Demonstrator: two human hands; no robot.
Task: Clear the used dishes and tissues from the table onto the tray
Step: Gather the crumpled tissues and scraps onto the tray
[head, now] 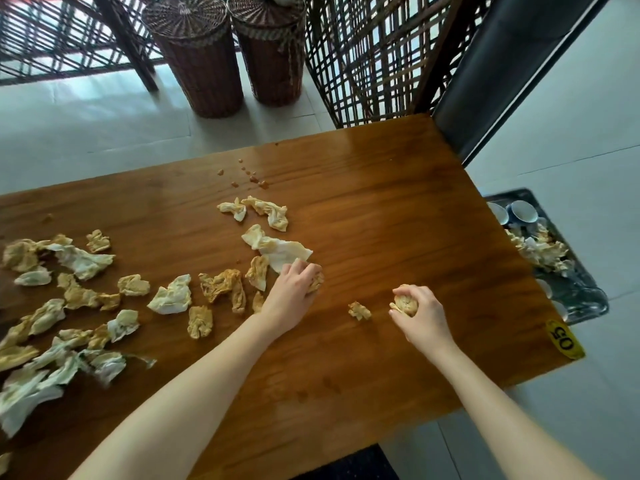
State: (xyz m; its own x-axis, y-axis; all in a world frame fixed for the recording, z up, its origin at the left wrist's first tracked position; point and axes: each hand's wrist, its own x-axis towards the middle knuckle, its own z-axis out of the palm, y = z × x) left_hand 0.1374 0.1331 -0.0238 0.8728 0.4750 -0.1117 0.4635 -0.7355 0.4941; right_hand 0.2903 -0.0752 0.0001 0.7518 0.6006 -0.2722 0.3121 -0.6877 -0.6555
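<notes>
Several stained, crumpled tissues (173, 296) lie scattered over the left half of the wooden table (398, 209). My left hand (294, 292) grips a wadded tissue (317, 282) at the table's middle, beside a larger flat tissue (280, 249). My right hand (420, 315) holds a balled tissue (405, 304) in curled fingers. One small tissue scrap (359, 310) lies between my hands. The dark tray (585, 292) sits below the table's right edge, holding cups (521, 211) and a heap of tissues (540, 249).
Brown spill drops (251, 176) mark the table's far side. A yellow number tag (565, 338) sticks to the right corner. Two wicker baskets (204, 57) and lattice screens (374, 57) stand on the tiled floor beyond the table.
</notes>
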